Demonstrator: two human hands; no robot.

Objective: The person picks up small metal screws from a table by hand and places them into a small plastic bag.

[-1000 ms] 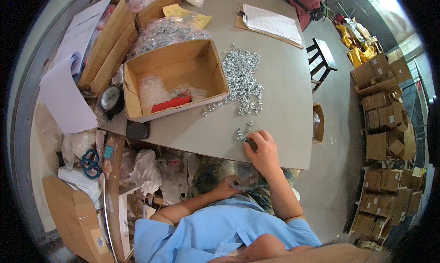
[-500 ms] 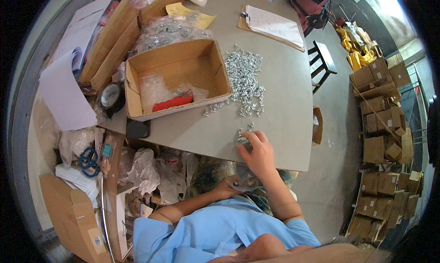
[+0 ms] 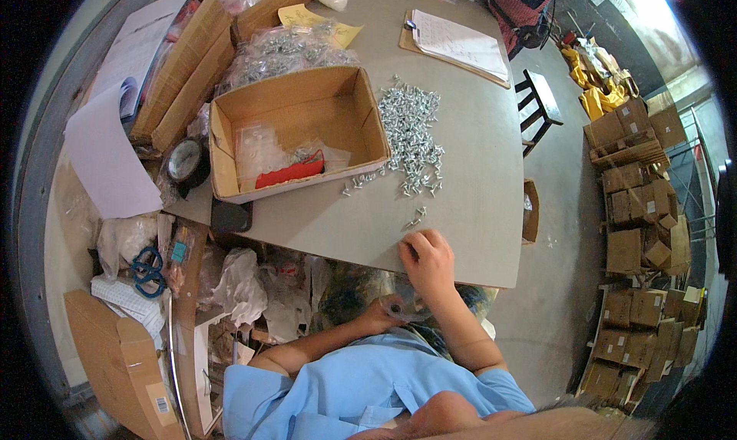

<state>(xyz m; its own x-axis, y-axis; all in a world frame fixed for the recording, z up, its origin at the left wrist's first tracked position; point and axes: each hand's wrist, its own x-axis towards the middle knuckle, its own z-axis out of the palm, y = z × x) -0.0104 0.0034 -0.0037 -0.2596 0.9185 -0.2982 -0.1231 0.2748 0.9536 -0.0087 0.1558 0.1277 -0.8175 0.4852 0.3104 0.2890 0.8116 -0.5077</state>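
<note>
A pile of small silver screws (image 3: 412, 137) is spread over the grey table, and a few loose screws (image 3: 415, 219) lie apart from it, nearer to me. Just short of these, at the table's front edge, is my right hand (image 3: 430, 265), its fingers curled in and closed. Whatever may be inside them is hidden. Below the edge, my left hand (image 3: 378, 316) is closed on a clear plastic bag (image 3: 410, 305) over my lap. Left of the pile stands an open cardboard box (image 3: 299, 181) with clear plastic bags and a red item (image 3: 289, 173) in it.
Bagged hardware (image 3: 278, 50) and a yellow paper (image 3: 344, 33) lie behind the box. A clipboard (image 3: 458, 44) rests at the far right of the table. A roll of tape (image 3: 185, 161) sits at left, above blue scissors (image 3: 148, 271). A black stool (image 3: 540, 102) stands beyond the right edge.
My right hand has drawn back toward me from the few loose screws, and its fingers have curled in. My left hand stays low with the plastic bag.
</note>
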